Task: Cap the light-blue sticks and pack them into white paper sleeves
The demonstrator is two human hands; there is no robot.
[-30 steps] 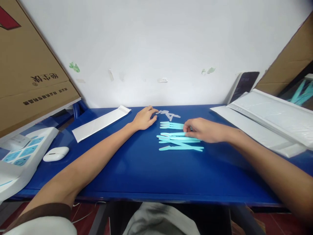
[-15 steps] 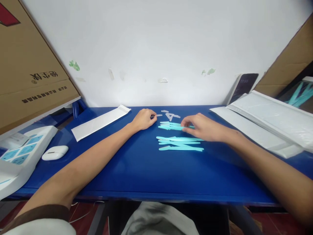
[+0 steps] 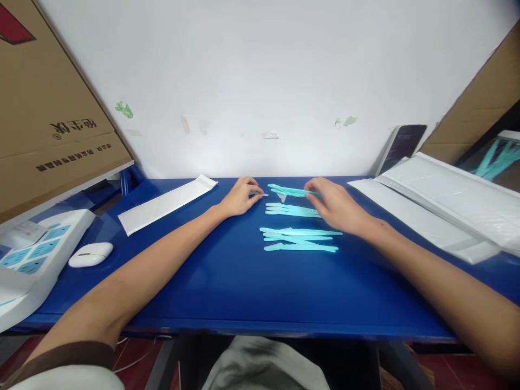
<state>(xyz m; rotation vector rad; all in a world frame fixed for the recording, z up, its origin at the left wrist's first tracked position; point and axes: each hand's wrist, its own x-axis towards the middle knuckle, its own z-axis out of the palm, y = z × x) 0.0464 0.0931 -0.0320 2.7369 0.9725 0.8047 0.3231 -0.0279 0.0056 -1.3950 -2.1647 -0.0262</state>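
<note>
My right hand (image 3: 333,201) pinches the handle of a turquoise eyebrow razor (image 3: 291,190), perhaps more than one, raised over the far part of the table with its blade end pointing left. Just below it lies a row of several eyebrow razors (image 3: 294,210), partly covered by my right fingertips. Nearer to me is another loose group of eyebrow razors (image 3: 298,233), some crossing each other. My left hand (image 3: 244,196) has its fingertips closed on a small clear blade cover (image 3: 265,194) at the tabletop. More clear blade covers (image 3: 282,197) lie behind the raised razor, partly hidden.
On the blue table (image 3: 235,276), a white sleeve (image 3: 168,205) lies to the left, with a white earbud case (image 3: 91,254) and a power strip (image 3: 49,254) beyond. White packaging (image 3: 442,211) and a leaning phone (image 3: 404,147) are at the right. Cardboard (image 3: 52,97) and a white wall (image 3: 260,81) enclose the table.
My right hand has lifted away from the row and moved up toward the wall, carrying the eyebrow razor over the clear covers. My left hand has barely shifted.
</note>
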